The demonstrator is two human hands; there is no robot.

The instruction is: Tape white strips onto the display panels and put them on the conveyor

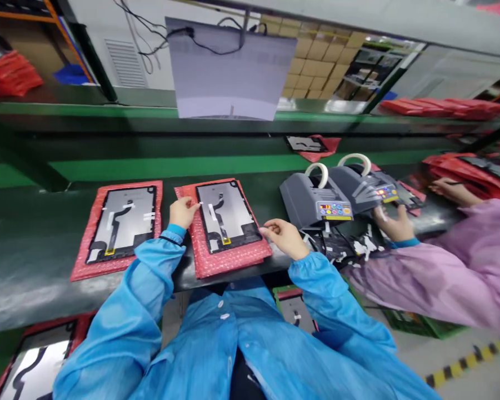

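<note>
In front of me a flat display panel [239,203], silver-backed with a black border and a dark ribbon cable, lies on red bubble-wrap bags [229,265]. My left hand [183,213] is closed in a pinch at the panel's left edge; a small pale bit shows at the fingertips, too small to name. By the lower right edge, my right hand [286,238] has thumb and forefinger pressed together, and what they hold, if anything, cannot be made out. White tape strips [212,212] stick to the panel's back. Left of it, a similar panel [127,214] rests on red bubble wrap.
Two grey tape dispensers [312,197] stand at the right, with tape scraps [364,244] before them. A co-worker's hand [395,222] in a pink sleeve [433,278] reaches in there. Red bags [475,175] lie farther right. A green shelf beam [150,166] runs behind the dark bench.
</note>
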